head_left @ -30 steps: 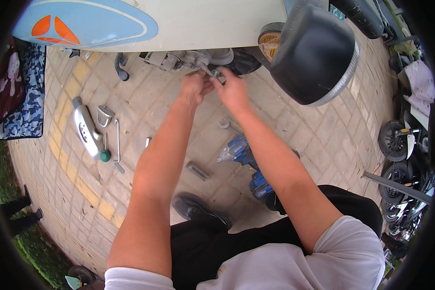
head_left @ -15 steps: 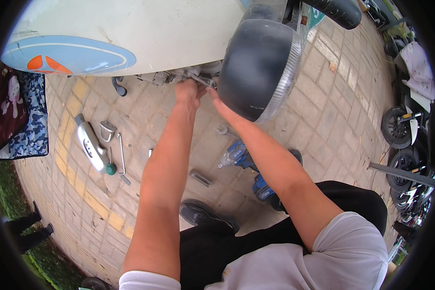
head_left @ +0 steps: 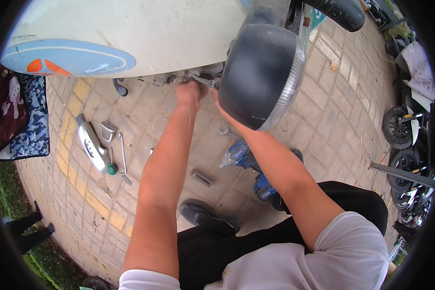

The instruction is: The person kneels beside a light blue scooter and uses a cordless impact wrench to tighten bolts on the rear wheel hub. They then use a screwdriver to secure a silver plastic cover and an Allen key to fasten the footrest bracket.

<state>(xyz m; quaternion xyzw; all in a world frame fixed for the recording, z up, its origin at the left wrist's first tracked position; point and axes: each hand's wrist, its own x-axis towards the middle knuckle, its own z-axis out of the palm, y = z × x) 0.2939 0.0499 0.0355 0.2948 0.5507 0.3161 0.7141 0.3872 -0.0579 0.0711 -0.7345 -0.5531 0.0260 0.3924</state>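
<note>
My left hand (head_left: 190, 91) is closed with its fingers curled at the metal parts under the edge of a cream-white vehicle body panel (head_left: 145, 34). What it grips is hidden behind the knuckles. A slim silver metal bar (head_left: 201, 79) shows just above the fingers, slanting toward my right hand (head_left: 216, 96). That hand reaches in beside it at the same metal parts (head_left: 166, 78). Its fingers are mostly hidden, and a black rounded lamp housing (head_left: 258, 72) with a clear ribbed rim covers part of my right wrist.
On the paving lie a blue power drill (head_left: 239, 155), a spanner (head_left: 224, 130), a dark metal block (head_left: 201, 177), a silver cover (head_left: 92, 145), a green-handled screwdriver (head_left: 112, 168) and a thin metal rod (head_left: 123, 157). Parked two-wheelers (head_left: 401, 125) stand at right. A person's legs (head_left: 29, 227) show at lower left.
Both hands stay at the same metal parts, with only a slight shift. The lamp housing sits a little lower in view and covers more of my right wrist.
</note>
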